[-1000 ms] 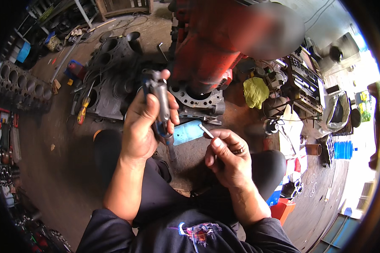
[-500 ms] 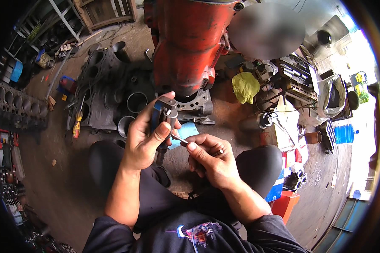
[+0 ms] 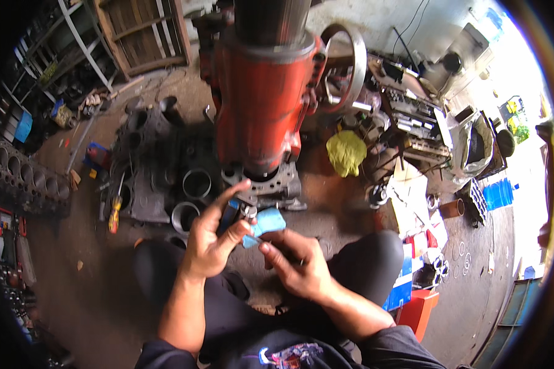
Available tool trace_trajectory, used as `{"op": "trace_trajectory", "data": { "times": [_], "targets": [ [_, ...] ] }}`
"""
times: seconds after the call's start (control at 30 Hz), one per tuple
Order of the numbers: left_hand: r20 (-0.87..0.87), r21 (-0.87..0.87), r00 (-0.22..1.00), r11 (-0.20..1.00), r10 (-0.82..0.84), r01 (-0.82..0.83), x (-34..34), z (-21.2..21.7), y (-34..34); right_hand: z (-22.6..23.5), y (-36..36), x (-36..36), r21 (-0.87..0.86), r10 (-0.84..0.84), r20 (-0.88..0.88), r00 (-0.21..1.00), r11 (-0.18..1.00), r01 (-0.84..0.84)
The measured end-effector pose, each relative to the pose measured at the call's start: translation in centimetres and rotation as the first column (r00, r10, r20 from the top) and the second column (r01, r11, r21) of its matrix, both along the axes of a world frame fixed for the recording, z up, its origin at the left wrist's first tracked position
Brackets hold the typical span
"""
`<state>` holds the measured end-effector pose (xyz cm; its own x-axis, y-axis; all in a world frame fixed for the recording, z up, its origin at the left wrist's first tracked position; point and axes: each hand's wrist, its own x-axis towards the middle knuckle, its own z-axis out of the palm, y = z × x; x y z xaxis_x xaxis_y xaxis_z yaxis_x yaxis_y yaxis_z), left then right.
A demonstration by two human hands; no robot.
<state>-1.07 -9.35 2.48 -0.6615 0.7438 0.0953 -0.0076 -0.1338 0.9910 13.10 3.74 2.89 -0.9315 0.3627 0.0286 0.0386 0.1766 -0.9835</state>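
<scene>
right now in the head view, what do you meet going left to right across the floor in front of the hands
engine block with a row of round bores → yellow-handled screwdriver → loose cylinder sleeve → red engine housing → yellow rag → blue crate

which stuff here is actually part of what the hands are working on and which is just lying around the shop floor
In hand:
- left hand gripping a small dark metal part
- right hand pinching something thin beside it, too small to tell
- blue cloth just behind the hands

Lying about:
- red engine housing
- grey engine block
- yellow-handled screwdriver
- yellow rag
- metal ring sleeves
</scene>
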Motion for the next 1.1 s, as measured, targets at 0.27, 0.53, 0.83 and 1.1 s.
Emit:
{"op": "trace_trajectory", "data": {
  "times": [0.27, 0.53, 0.83, 1.1],
  "targets": [
    [0.227, 0.220, 0.952, 0.942, 0.205, -0.255, 1.5, -0.8, 2.1, -0.4, -0.5, -0.5, -0.392, -0.151, -0.073, 0.986, 0.913, 0.111],
    [0.217, 0.214, 0.916, 0.899, 0.338, -0.383, 4.6, -2.5, 3.9, -2.2, -0.5, -1.4, -0.307, -0.262, 0.012, 0.965, 0.917, 0.253],
    [0.162, 0.238, 0.914, 0.884, 0.372, -0.402, 5.3, -3.7, 4.4, -1.3, -0.2, -1.2, -0.208, -0.253, 0.019, 0.967, 0.945, 0.251],
    [0.181, 0.243, 0.903, 0.872, 0.390, -0.425, 5.9, -4.2, 4.3, -2.0, -0.1, -0.9, -0.091, -0.222, 0.045, 0.974, 0.970, 0.225]
  ]
}}
